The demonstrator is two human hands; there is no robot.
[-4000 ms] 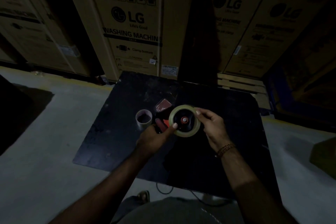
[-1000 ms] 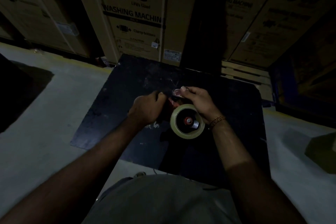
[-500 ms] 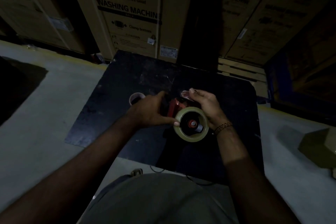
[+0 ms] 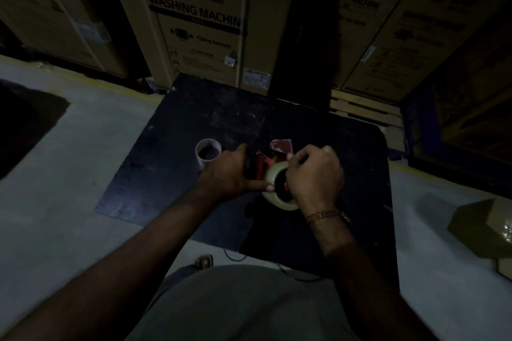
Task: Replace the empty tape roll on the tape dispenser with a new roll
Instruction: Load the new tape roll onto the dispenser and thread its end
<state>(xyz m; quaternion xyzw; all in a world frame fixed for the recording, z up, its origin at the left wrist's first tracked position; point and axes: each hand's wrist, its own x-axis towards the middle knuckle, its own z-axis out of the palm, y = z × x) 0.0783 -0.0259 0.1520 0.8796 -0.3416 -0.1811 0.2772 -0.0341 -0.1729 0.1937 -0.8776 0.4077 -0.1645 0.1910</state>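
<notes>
A red tape dispenser is held over a black board, with a full clear tape roll seated on its red hub. My left hand grips the dispenser's handle, thumb tip against the roll's edge. My right hand lies over the roll's right side, fingers curled at the roll near the dispenser's front plate. What the fingers pinch is hidden. The empty cardboard core stands on the board just left of my left hand.
Tall LG washing machine cartons line the back. A wooden pallet shows behind the board's right corner. A cardboard box sits on the grey floor at right. A cable lies at the board's near edge.
My right hand has moved from the dispenser's front end onto the roll, covering its right half. The empty core, hidden one second ago, shows again left of my left hand.
</notes>
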